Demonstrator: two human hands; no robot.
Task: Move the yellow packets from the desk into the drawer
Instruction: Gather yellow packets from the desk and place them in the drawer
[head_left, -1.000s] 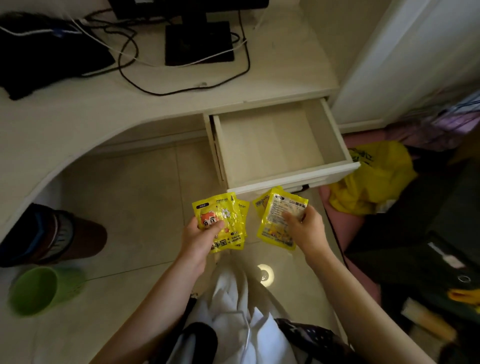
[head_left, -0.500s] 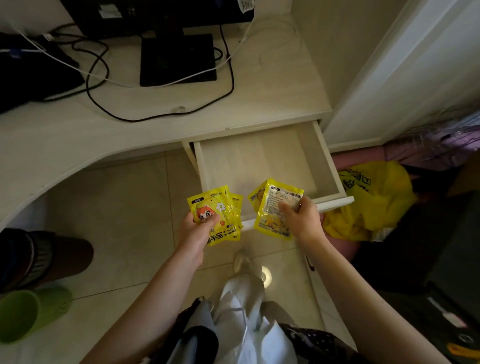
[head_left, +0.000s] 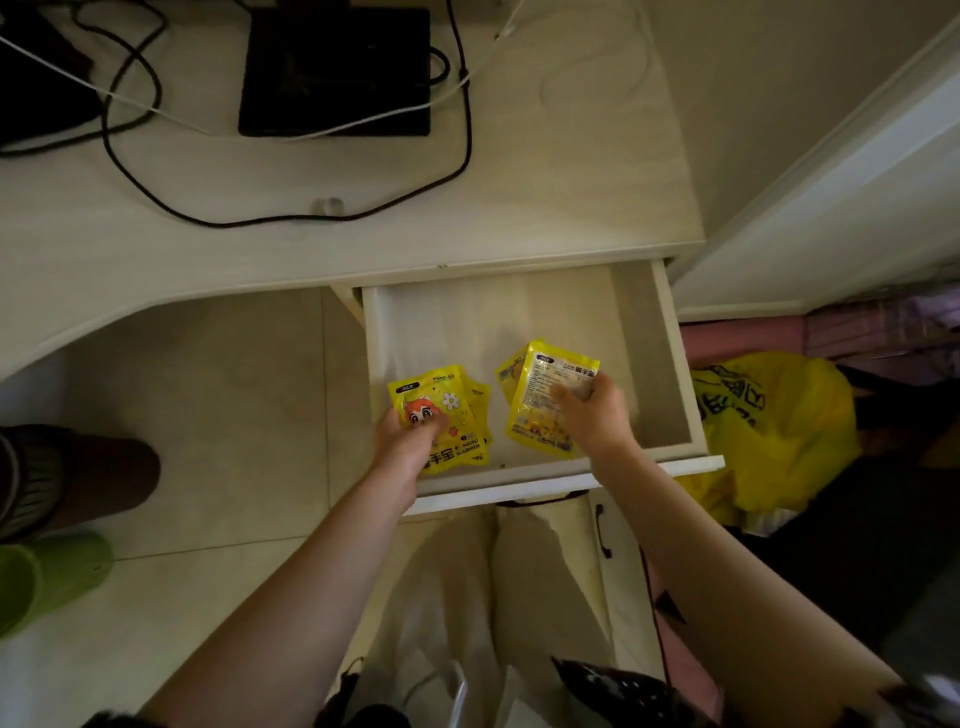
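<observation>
Hands (head_left: 410, 441) (head_left: 597, 415) over drawer (head_left: 670, 364), two yellow packets (head_left: 441, 410) (head_left: 545, 395) apiece

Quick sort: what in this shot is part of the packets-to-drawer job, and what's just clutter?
Part of the job:
- packets in the left hand
- packets in the right hand
- left hand
- right hand
- open drawer
- desk

Just lying about:
- monitor base
- black cable
- yellow bag
- green cup

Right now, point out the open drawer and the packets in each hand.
drawer (head_left: 644, 343): head view, bare right inner wall.
left-hand packets (head_left: 447, 402): head view, printed front.
right-hand packets (head_left: 545, 379): head view, label side.
</observation>
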